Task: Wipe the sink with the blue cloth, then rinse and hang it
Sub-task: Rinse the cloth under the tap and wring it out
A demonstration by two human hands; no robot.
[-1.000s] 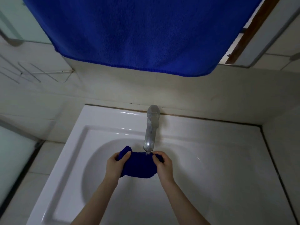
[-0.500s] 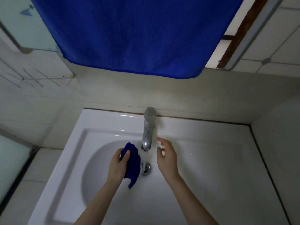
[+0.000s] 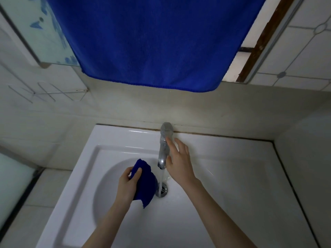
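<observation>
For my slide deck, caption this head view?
Left hand holds blue cloth while right hand touches running faucet.

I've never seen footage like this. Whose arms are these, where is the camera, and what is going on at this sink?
There is no machine here: these are a person's two bare arms, filmed by a wide-angle camera worn on their head and looking down, so you see roughly what they see. Below is a white sink with a metal tap at the back and a drain in the bowl. Water is running from the tap into the drain. The left hand grips a small blue cloth, bunched up beside the stream. The right hand is open, its fingers at the tap. The big blue towel across the top hangs on the wall above, close to the camera.
</observation>
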